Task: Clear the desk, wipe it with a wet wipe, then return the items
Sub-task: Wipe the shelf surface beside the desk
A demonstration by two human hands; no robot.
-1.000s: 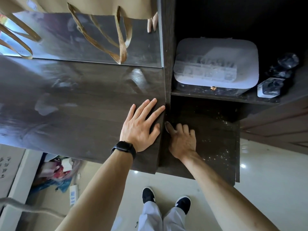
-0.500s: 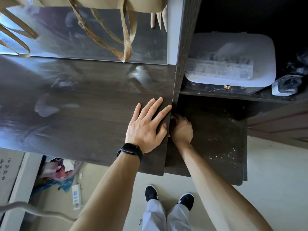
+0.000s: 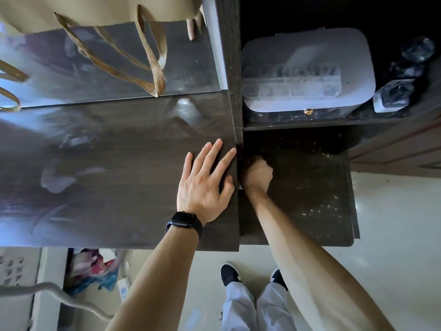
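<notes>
Desk (image 3: 107,163) | left hand (image 3: 205,185) flat | right hand (image 3: 256,174) fisted (contents hidden)

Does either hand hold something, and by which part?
Left hand lies flat on the desk, holding nothing. Right hand is curled; any held thing is hidden.

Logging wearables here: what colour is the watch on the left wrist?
The watch is black, band and face alike, best seen in the head view.
</notes>
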